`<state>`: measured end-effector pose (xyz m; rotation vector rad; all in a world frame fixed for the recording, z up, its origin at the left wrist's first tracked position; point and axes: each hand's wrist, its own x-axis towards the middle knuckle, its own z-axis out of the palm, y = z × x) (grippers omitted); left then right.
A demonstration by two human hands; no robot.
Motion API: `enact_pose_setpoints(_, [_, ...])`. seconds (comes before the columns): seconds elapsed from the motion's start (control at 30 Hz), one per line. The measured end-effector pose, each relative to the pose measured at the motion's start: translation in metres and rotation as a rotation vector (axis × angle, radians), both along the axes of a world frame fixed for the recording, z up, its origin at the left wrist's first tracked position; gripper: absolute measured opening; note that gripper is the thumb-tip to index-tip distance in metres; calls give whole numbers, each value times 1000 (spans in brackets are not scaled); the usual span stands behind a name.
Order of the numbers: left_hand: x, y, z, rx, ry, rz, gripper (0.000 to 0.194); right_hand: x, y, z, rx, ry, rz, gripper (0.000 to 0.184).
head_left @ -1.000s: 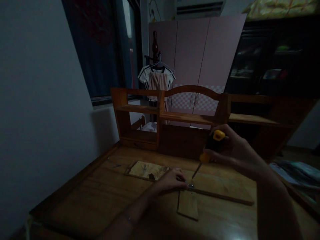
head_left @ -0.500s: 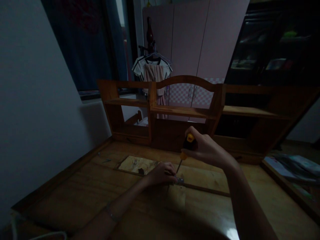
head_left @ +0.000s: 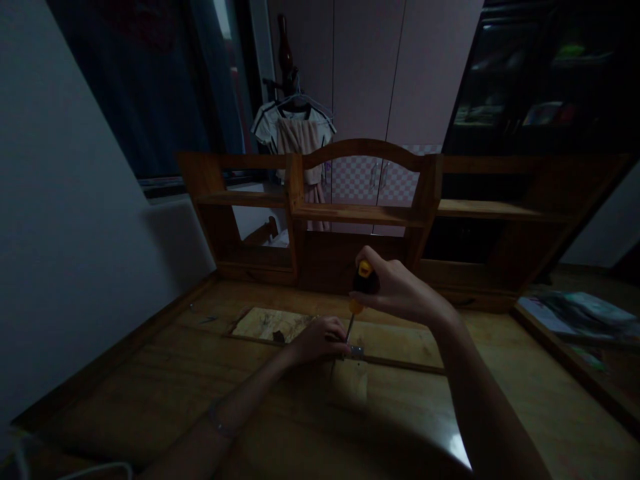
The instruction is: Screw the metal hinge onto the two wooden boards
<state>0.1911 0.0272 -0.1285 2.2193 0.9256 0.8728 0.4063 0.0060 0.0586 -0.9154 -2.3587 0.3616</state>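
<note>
My right hand [head_left: 400, 287] is wrapped round the yellow and black handle of a screwdriver [head_left: 356, 305]. Its thin shaft slants down and left to a small metal hinge [head_left: 357, 351] on the wooden desktop [head_left: 400, 407]. Beside the shaft's lower end, my left hand [head_left: 320, 340] has its fingers curled and pinched together by the hinge. What those fingers grip is hidden, and so is the screwdriver's tip. The hinge lies along the edge of a long recessed slot, next to a pale wood patch [head_left: 350, 383].
A wooden shelf unit [head_left: 357, 213] stands along the back of the desk. Small metal bits [head_left: 208, 320] lie at the left. Papers or books [head_left: 580, 313] are stacked on the right, and a white cable [head_left: 95, 471] is at the lower left.
The whole view has shifted slightly, so everything sits a little further left and up. Both hands keep their places at the hinge, the right still round the screwdriver.
</note>
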Motion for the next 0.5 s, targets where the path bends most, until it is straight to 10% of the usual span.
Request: enact_pose_setpoints(0.5, [0, 0, -1, -113, -55, -22, 28, 0, 0, 2, -9, -9, 12, 35])
